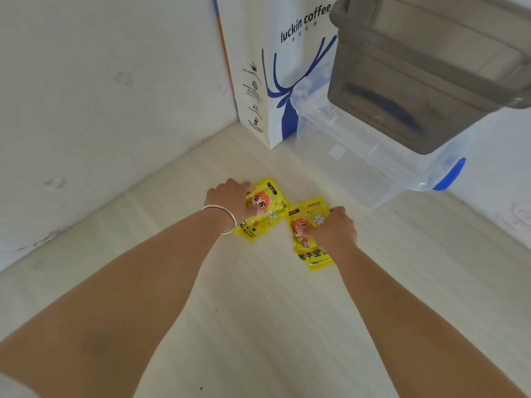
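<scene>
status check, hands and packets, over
Left hand grips left yellow packet. Right hand grips right yellow packet. Both on floor, side by side. Clear bin beyond, nothing between.

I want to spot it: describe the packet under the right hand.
Find the white coffee bag in the corner; before it lie the left packet and the right packet, both yellow. Yours, the right one, sits nearer the clear bin, under the bare-wristed right hand.

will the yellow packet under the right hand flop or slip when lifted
The right yellow packet looks like thin glossy film lying flat on the floor, so it will probably flop and weigh little. Its shiny surface may slip in the right hand unless pinched firmly.
</scene>
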